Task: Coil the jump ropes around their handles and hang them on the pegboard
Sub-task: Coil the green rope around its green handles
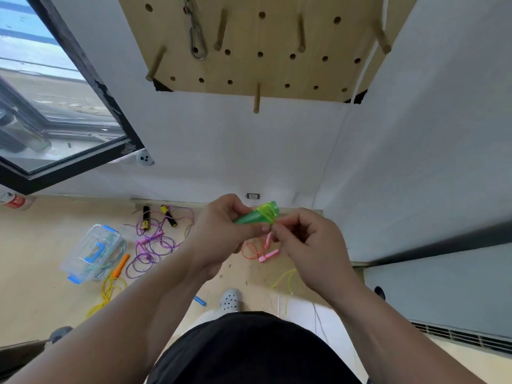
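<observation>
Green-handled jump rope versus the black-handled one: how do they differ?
The green-handled rope is held by left hand and right hand; the black-handled rope lies on the floor. The green-handled rope's cord is wound round its handle; the black-handled rope's purple cord sprawls loose. Neither hangs on the pegboard.

Clear clip-lid box (91, 252), perhaps a carabiner (197, 41)

We count one pegboard (277, 70), five wooden pegs (220, 30), one carabiner (197, 40), one clear box (91, 250), two black handles (146, 217), one orange handle (121, 265), one green handle (248, 218), one yellow-green rope (266, 212), one left hand (221, 234), one right hand (313, 242).
</observation>
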The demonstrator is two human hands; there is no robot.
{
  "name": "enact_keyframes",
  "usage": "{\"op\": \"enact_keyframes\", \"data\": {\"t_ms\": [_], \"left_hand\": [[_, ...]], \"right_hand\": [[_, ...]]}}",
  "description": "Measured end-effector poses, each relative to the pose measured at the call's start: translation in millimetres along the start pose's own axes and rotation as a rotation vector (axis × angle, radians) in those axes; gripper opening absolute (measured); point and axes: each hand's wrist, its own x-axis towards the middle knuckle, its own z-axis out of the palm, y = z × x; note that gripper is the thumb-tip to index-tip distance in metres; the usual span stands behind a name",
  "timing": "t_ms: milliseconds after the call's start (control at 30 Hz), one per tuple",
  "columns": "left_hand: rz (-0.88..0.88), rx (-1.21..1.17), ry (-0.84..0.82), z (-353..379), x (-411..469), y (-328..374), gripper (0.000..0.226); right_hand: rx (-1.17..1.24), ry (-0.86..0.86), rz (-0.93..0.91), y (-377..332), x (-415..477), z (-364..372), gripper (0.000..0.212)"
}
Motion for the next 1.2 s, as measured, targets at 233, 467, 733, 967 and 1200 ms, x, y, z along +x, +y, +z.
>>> {"op": "enact_keyframes", "data": {"t_ms": [233,467,733,967,1200], "left_hand": [[-0.021,-0.224,-0.173,-34,29,11,0.031],[-0.048,-0.493,-0.158,-51,44,12,0.034],[-0.155,-0.665,-0.356,-67,45,28,0.028],[-0.209,-0.568,-0.36,-67,42,34,0.023],[0.331,0.158,-0.004,-56,42,21,0.013]], "right_hand": [[0.134,0.108,0.013,-32,22,25,0.013],[-0.124,0.185,-0.124,-41,30,51,0.019],[0.302,0.057,0.048,-55,50,58,0.021],[0.246,-0.154,0.053,-56,64,46,0.051],[0.177,-0.145,0.066,-57,78,45,0.027]]}}
